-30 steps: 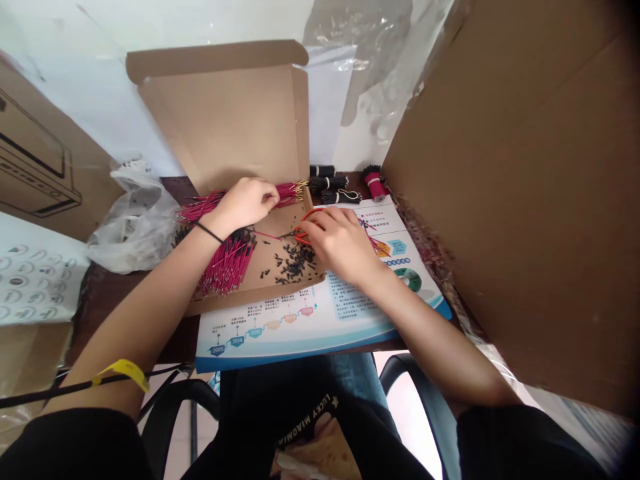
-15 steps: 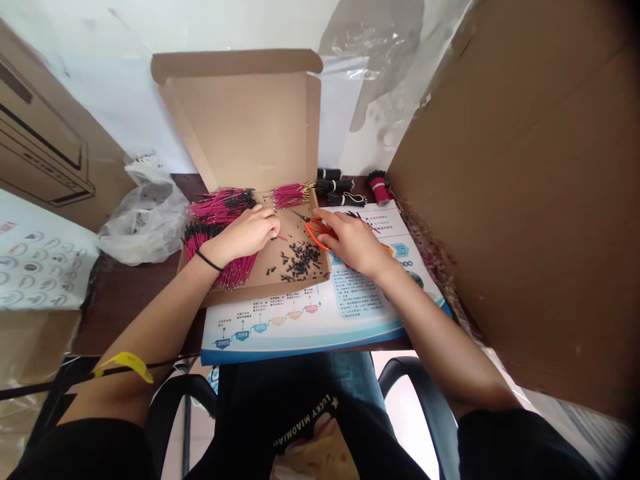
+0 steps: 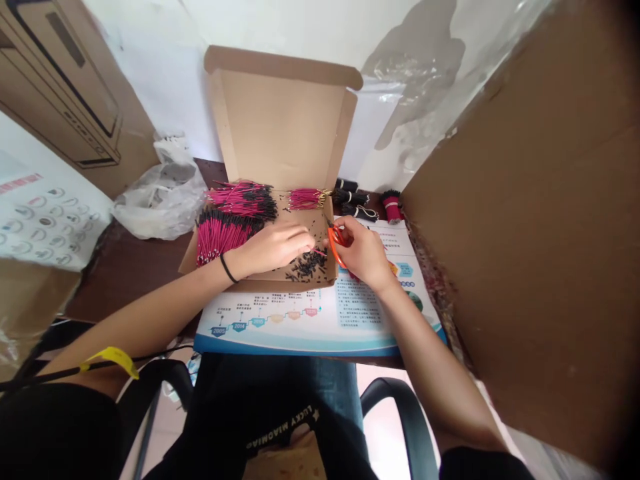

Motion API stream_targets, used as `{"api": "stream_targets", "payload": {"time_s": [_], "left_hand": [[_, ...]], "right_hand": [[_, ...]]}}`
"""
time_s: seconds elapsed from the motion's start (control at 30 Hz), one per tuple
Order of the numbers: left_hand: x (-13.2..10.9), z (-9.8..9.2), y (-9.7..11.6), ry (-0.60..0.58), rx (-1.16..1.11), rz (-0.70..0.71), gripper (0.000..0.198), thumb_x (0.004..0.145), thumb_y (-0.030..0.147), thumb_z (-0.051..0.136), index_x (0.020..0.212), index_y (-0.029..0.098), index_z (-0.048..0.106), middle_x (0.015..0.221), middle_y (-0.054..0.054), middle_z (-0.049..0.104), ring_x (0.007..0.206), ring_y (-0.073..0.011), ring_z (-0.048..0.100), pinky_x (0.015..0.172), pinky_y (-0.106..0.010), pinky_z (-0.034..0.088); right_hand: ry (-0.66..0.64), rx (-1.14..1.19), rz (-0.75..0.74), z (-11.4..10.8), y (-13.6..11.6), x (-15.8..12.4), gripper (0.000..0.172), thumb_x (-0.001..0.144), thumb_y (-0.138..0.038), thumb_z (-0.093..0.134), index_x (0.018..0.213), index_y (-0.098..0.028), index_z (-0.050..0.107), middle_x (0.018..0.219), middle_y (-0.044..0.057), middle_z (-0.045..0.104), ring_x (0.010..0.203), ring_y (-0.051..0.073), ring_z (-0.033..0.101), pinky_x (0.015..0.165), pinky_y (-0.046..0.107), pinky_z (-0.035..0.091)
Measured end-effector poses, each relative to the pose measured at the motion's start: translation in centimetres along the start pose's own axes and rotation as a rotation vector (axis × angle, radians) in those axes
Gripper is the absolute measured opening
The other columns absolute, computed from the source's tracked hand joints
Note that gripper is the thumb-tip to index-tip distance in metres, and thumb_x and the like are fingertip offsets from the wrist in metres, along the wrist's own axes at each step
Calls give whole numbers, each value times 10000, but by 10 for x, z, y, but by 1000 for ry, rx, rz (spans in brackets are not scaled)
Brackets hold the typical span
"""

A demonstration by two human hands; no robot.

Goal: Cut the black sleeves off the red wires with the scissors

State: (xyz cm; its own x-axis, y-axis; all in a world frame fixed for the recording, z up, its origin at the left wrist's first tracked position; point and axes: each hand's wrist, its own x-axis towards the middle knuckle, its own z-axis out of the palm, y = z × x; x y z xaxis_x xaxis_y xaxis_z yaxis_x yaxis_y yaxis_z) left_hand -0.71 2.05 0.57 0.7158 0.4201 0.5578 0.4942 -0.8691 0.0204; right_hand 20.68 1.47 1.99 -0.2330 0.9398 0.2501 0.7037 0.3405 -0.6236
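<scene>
My left hand (image 3: 275,245) lies inside a shallow open cardboard box (image 3: 260,275), fingers pinched on a thin pink wire that points right, over a heap of small black bits (image 3: 307,265). My right hand (image 3: 361,252) is closed round orange-handled scissors (image 3: 335,240) at the box's right edge, blades toward the wire's tip. Piles of pink wires with black ends (image 3: 223,230) fill the box's left side, with a smaller bunch (image 3: 305,198) at the back.
The box's lid (image 3: 280,127) stands upright against the wall. A printed sheet (image 3: 320,320) lies at the table's front. Black and red wire bundles (image 3: 367,203) sit behind it. A large cardboard panel (image 3: 530,233) walls the right; a plastic bag (image 3: 160,197) lies left.
My left hand has come from the pink wires at the back left toward the right hand, bringing a wire over the black bits. The right hand tilted the scissors up. The camera shifted left.
</scene>
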Motion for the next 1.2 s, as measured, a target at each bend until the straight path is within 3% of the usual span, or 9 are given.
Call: {"api": "stream_targets", "payload": {"time_s": [0.1, 0.2, 0.43, 0.53, 0.7, 0.83, 1.03, 1.2], "left_hand": [[-6, 6, -1, -17, -24, -85, 170, 940, 233, 459, 889, 174, 610, 782, -24, 660, 697, -123, 608, 625, -248, 471], [-11, 11, -3, -21, -124, -217, 140, 925, 236, 493, 963, 185, 617, 839, -18, 691, 718, -117, 637, 636, -241, 477], [-8, 11, 0, 29, -388, -352, 94, 845, 202, 598, 929, 181, 634, 846, -17, 712, 719, -105, 655, 660, -224, 499], [-5, 11, 4, 164, -633, -472, 148, 788, 195, 659, 926, 168, 613, 821, -19, 707, 701, -104, 664, 657, -223, 523], [2, 14, 7, 430, -1220, -787, 250, 750, 176, 708, 957, 156, 569, 798, -36, 700, 704, -128, 689, 657, -261, 564], [5, 15, 5, 473, -1479, -924, 112, 781, 107, 662, 884, 128, 623, 781, -41, 691, 700, -96, 668, 710, -261, 558], [4, 16, 6, 394, -1537, -1000, 76, 816, 143, 640, 880, 139, 679, 830, -43, 685, 777, -98, 660, 694, -230, 527], [4, 14, 10, 416, -1327, -912, 78, 837, 185, 614, 874, 154, 675, 807, -21, 656, 728, -78, 611, 646, -206, 481]], "right_hand": [[5, 130, -33, -1, -5, -4, 235, 769, -368, 648, 929, -211, 578, 605, -50, 558, 541, 100, 444, 547, 243, 361], [-73, 213, -46, 2, -7, -7, 252, 777, -374, 644, 954, -218, 554, 646, -40, 593, 566, 103, 480, 562, 239, 388], [-90, 143, -61, 9, -7, -12, 164, 770, -269, 622, 912, -219, 556, 642, -41, 568, 567, 95, 459, 556, 234, 386], [-105, 173, -47, 9, -6, -12, 185, 758, -242, 616, 929, -223, 545, 661, -36, 573, 573, 96, 460, 547, 232, 379], [-82, 321, -7, 8, -8, -10, 208, 745, -256, 628, 914, -227, 510, 642, -51, 535, 560, 93, 457, 531, 234, 370], [-89, 386, 26, 8, -9, -9, 215, 743, -276, 630, 911, -229, 506, 642, -53, 510, 551, 95, 452, 517, 240, 365], [-82, 379, 9, 10, -13, -13, 196, 747, -257, 621, 914, -223, 525, 642, -47, 528, 557, 95, 430, 518, 239, 345], [-24, 334, -26, 10, -16, -12, 196, 762, -296, 639, 904, -223, 525, 619, -59, 494, 546, 91, 403, 530, 245, 348]]}}
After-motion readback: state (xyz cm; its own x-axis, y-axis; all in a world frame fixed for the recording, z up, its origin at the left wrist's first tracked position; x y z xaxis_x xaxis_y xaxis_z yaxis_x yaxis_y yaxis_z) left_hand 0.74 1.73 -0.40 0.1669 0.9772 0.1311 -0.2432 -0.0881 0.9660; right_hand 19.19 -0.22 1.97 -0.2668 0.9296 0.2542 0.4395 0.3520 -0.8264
